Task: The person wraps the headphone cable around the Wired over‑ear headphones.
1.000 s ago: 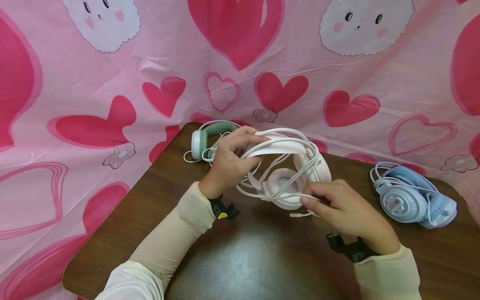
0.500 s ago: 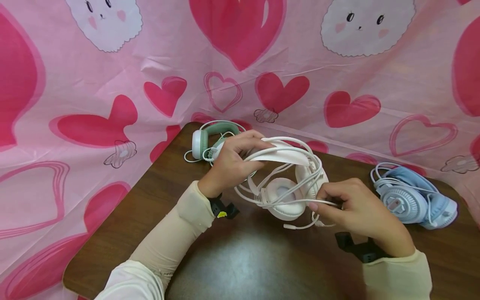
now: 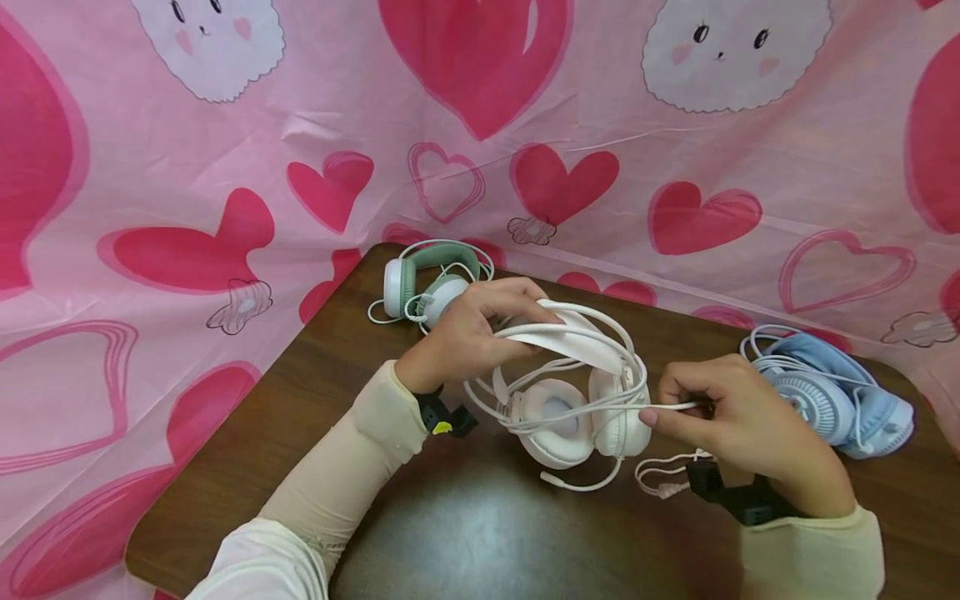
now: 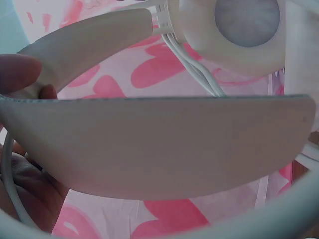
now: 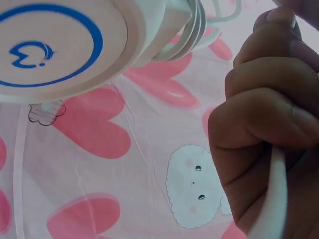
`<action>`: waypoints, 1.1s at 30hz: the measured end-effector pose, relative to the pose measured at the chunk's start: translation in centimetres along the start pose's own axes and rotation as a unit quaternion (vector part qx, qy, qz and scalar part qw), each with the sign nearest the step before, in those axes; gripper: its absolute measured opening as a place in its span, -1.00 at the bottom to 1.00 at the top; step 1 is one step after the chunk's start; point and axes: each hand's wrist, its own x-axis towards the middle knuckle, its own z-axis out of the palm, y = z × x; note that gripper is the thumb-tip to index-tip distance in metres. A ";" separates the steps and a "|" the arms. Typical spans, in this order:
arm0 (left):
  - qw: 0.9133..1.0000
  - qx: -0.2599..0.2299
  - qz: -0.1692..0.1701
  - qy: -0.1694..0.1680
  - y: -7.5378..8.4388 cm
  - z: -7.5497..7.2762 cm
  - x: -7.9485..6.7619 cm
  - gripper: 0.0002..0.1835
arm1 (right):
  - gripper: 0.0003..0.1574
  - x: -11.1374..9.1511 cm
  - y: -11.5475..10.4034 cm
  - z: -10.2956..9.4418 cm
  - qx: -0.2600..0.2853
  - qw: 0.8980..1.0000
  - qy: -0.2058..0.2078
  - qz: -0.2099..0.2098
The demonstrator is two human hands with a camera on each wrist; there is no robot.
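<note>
White over-ear headphones (image 3: 557,421) hang above the table with their cable looped around the headband and ear cups. My left hand (image 3: 480,329) grips the headband (image 4: 164,149) at its left end, fingers over the top and thumb beneath. To the right of the ear cups, my right hand (image 3: 738,417) pinches a stretch of the white cable (image 5: 273,199), its fingers curled in the right wrist view. A thin microphone boom (image 3: 585,486) dangles under the cups. The cable's plug end (image 3: 667,479) hangs below my right hand. A blue ring and logo mark one outer cup (image 5: 60,50).
Green and white headphones (image 3: 442,258) lie at the table's back left corner, partly behind my left hand. Light blue headphones (image 3: 817,392) with a bundled cable lie at the right. Behind the brown wooden table (image 3: 480,533) hangs a pink heart-patterned cloth (image 3: 420,83).
The white headphones have come lower and tilted down on the right. My right hand has moved right, drawing the cable away from the cups. The microphone boom and plug end now hang free.
</note>
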 end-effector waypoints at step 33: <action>0.997 -0.048 0.031 -0.043 0.3 -0.6 0.0 -0.77 | -0.41 -0.5 0.1 -0.7 -0.011 1.000 0.009 0.005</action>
